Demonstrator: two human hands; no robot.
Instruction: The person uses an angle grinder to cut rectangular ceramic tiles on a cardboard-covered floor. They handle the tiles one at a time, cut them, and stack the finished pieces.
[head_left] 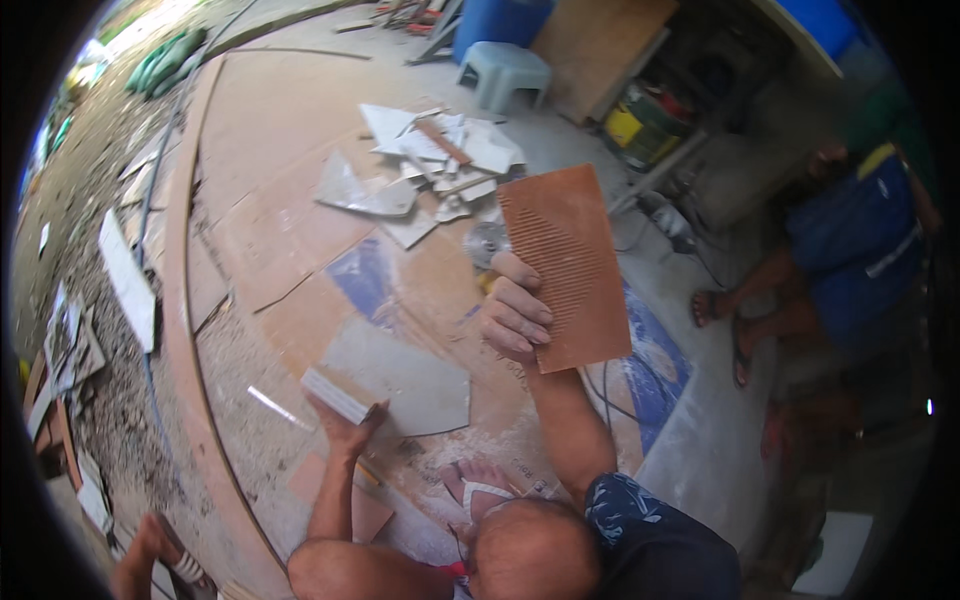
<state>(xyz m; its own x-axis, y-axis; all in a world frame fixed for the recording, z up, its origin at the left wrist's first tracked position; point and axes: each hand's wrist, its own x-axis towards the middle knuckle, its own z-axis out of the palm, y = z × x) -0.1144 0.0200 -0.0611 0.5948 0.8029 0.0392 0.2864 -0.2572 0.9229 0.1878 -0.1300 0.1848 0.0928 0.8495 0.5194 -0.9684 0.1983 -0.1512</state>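
Observation:
My right hand [515, 308] is raised, its fingers closed round the left edge of a reddish-brown tile [585, 260] with a ribbed diamond pattern on its face. The tile stands nearly upright before me. Lower left, my left hand [350, 428] grips a narrow white tile piece [335, 395] between thumb and fingers. Beside that hand, a large grey-white tile [410, 380] with a cut corner lies on the dusty boards. Partly hidden behind my right hand is a round cutting disc [486, 243].
Broken white tiles [440, 150] lie heaped ahead. A wooden edge strip [185, 290] borders rubble on the left. A pale blue stool [505, 72] stands at the back, with a paint-marked bucket [645, 125] farther right. Another person [850, 240] is at the right; a cable [615, 400] lies nearby.

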